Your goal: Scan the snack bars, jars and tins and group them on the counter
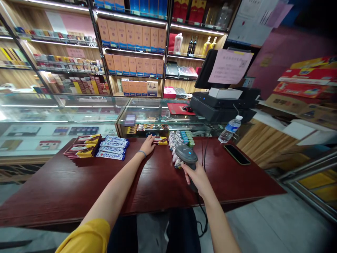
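My right hand (197,175) is wrapped around the handle of a dark grey barcode scanner (186,154), whose head shows a small blue light. Under and behind the scanner head stand rows of small bottles (172,140), silvery ones beside green-capped ones. Farther left, my left hand (147,144) grips the left end of a flat red and yellow snack pack (162,140) lying on the dark red table (158,175). Blue and white packets (112,148) lie in a row to the left. Beside them, more red and yellow snack packs (83,146) are stacked.
A water bottle (230,129) and a phone (237,154) are at the table's right side. The scanner's cable (204,211) hangs over the front edge. Behind the table are a glass display case (147,105) and a monitor (207,68). Boxes (302,88) are piled at right.
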Demonstrator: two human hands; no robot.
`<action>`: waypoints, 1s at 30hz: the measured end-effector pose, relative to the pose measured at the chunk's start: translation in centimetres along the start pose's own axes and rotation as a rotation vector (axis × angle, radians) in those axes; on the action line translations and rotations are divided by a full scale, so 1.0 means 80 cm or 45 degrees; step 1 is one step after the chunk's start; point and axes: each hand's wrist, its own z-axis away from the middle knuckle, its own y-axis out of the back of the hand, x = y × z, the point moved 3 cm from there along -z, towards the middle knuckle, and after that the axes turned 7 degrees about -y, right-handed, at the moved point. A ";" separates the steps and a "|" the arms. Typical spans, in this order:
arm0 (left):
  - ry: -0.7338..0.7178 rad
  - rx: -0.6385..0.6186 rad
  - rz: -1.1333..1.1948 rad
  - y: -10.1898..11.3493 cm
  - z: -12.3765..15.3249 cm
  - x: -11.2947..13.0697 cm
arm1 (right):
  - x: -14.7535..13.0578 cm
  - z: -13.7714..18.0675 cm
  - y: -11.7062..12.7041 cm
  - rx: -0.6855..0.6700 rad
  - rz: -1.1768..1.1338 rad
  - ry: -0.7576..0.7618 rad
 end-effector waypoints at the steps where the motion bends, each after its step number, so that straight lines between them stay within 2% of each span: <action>1: -0.014 -0.017 -0.021 -0.001 -0.001 0.000 | 0.002 0.000 0.000 -0.003 -0.006 0.008; 8: -0.133 -0.043 -0.135 0.012 0.009 0.016 | 0.011 -0.001 -0.001 -0.023 -0.049 0.039; 12: -0.063 -0.053 -0.237 0.020 0.020 0.036 | 0.007 0.005 -0.002 -0.031 -0.061 0.025; 16: 0.057 0.070 -0.223 0.037 0.029 0.051 | 0.001 0.014 -0.003 -0.044 -0.026 0.018; 24: 0.232 0.325 0.234 0.089 0.060 0.048 | -0.007 0.033 -0.014 -0.003 -0.001 0.069; 30: 0.544 0.272 0.714 0.126 0.132 0.028 | -0.001 0.047 -0.038 -0.054 0.032 0.115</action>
